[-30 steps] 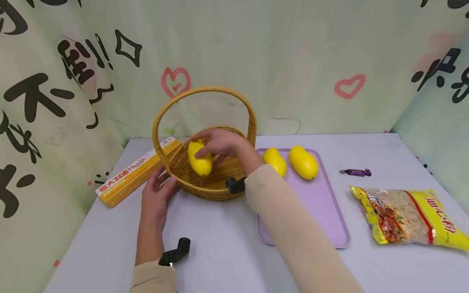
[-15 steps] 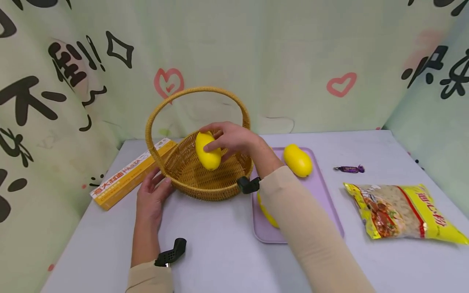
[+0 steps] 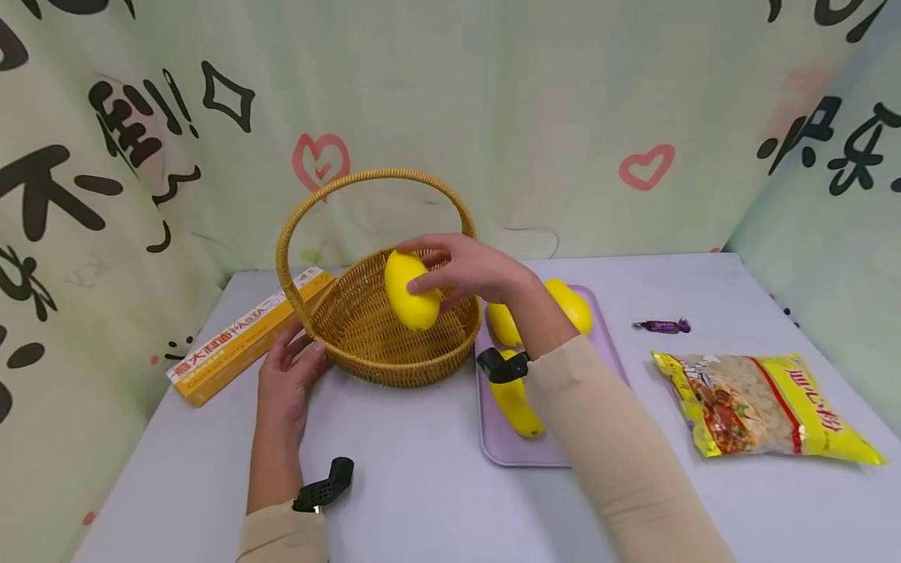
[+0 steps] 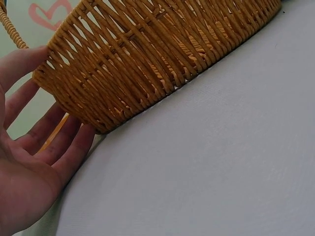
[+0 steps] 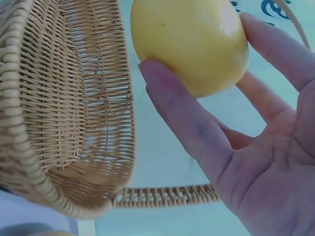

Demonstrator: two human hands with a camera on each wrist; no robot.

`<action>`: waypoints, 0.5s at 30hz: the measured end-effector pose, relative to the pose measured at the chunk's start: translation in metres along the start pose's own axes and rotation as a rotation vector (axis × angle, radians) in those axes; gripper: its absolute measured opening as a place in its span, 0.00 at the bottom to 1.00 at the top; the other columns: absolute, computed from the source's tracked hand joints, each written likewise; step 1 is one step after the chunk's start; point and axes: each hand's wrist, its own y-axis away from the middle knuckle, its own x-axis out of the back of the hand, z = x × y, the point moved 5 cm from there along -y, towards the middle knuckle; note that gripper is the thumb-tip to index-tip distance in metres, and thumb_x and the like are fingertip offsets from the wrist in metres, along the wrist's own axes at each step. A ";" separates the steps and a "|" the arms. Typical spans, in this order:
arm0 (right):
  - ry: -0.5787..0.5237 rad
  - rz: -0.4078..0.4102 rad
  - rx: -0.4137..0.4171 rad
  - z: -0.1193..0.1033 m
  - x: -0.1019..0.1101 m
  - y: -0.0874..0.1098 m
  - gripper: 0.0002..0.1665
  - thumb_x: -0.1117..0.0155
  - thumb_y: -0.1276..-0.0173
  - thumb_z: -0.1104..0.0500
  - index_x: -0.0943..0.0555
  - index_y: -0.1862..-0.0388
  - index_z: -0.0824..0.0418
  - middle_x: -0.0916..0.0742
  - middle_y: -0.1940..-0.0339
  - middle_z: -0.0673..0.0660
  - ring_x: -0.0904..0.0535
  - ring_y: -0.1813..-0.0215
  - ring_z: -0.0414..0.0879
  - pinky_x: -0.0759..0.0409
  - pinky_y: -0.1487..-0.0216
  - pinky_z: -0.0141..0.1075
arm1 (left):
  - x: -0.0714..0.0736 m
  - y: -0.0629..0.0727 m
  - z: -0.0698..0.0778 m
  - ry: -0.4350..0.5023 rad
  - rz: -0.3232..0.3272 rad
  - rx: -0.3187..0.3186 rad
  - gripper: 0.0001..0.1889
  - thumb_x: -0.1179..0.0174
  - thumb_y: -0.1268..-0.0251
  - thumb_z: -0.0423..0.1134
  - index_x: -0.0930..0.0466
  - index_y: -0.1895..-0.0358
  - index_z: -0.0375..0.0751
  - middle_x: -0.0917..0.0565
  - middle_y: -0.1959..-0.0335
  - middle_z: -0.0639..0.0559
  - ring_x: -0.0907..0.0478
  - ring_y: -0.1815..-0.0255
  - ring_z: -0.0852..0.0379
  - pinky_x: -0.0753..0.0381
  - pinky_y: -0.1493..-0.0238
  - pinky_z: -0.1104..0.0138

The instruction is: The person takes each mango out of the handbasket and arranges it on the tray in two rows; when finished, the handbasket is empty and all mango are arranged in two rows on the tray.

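A yellow mango point(image 3: 411, 291) is held in my right hand point(image 3: 468, 270), between thumb and fingers, over the wicker basket point(image 3: 394, 371). In the right wrist view, the mango point(image 5: 189, 44) appears apart from the basket wall point(image 5: 74, 103). My left hand point(image 3: 285, 383) touches the left end of the basket. The left wrist view shows that hand point(image 4: 34, 167) with fairly straight fingers along the outer weave and the thumb near the rim. Several more mangoes, one of them a mango point(image 3: 517, 403) under my right wrist, lie on the purple tray point(image 3: 521, 453).
An orange pasta box point(image 3: 242, 344) lies left of the basket, partly behind its handle. Right of the tray are a purple-wrapped candy point(image 3: 663, 326) and a yellow-ended food bag point(image 3: 763, 405). A printed curtain point(image 3: 549, 141) stands behind the white table point(image 3: 415, 485).
My right hand has moved right with the mango, relative to the basket. My right forearm has shifted right, showing another mango on the tray. The left hand stays at the basket.
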 end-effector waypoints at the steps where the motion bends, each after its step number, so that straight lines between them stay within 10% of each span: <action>1: -0.002 0.004 0.003 0.000 0.001 0.004 0.36 0.29 0.30 0.57 0.28 0.24 0.44 0.27 0.28 0.59 0.17 0.41 0.54 0.11 0.47 0.51 | -0.001 0.000 0.000 0.000 -0.004 -0.004 0.32 0.34 0.28 0.41 0.31 0.24 0.65 0.28 0.26 0.53 0.26 0.30 0.56 0.19 0.36 0.69; 15: 0.012 0.037 0.005 0.009 0.014 0.042 0.37 0.28 0.31 0.56 0.28 0.25 0.42 0.31 0.23 0.59 0.24 0.31 0.55 0.10 0.48 0.49 | -0.002 0.000 0.001 0.006 -0.008 -0.010 0.32 0.35 0.27 0.40 0.32 0.23 0.64 0.28 0.27 0.53 0.26 0.31 0.57 0.18 0.38 0.71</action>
